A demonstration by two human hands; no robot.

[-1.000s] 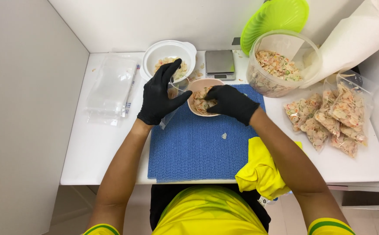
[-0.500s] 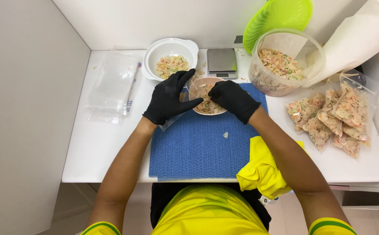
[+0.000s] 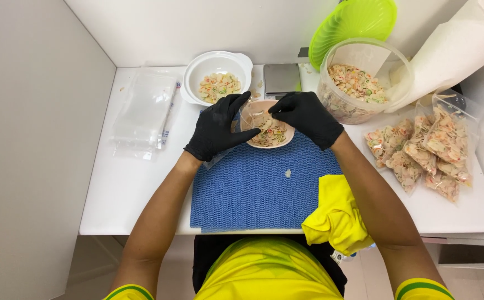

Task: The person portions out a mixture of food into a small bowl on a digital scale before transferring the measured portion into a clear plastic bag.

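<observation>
Two gloved hands, left (image 3: 218, 126) and right (image 3: 307, 118), each grip pinching a clear bag (image 3: 254, 115) over a pink bowl (image 3: 268, 133).

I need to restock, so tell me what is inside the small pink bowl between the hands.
The small pink bowl holds a mixed, pale snack mix with orange and green bits, seemingly within a clear bag. The gloved left hand and right hand cover its rim sides; its bottom is hidden.

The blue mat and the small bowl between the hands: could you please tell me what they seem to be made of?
Blue mat: probably soft rubbery foam mesh, matte, judging by its woven grid texture. Small bowl: pinkish and smooth, likely plastic, possibly ceramic; a clear, glossy film bag seems to line it.
</observation>
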